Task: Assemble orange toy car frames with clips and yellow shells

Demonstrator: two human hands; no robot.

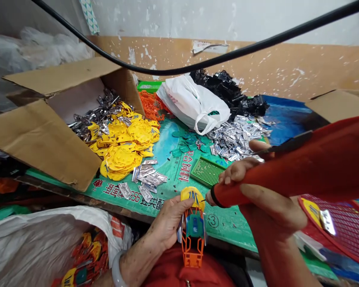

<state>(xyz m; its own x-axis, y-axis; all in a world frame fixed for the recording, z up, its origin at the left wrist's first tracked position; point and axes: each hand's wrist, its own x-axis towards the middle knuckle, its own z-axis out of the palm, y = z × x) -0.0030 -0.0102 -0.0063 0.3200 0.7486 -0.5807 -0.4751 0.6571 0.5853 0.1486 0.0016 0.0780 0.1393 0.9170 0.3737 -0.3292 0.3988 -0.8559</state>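
My left hand (166, 223) is closed around the side of a plastic toy car body (194, 226), thumb on top near its yellow end. The toy has a yellow front, a green middle piece, silvery side pieces and an orange frame. My right hand (272, 205) wraps around a long red power screwdriver (302, 167), which lies nearly level from the right. Its dark bit points at the edge of the yellow part; whether it sits in a screw cannot be made out.
Yellow parts (125, 147) and silver plates (149, 178) lie left. A cardboard box (44, 131), white bag (194, 101), black parts (227, 89) and green basket (208, 171) stand behind. A red basket (344, 231) is right; a sack (60, 227) holds assembled toys. A black cable (164, 72) hangs across.
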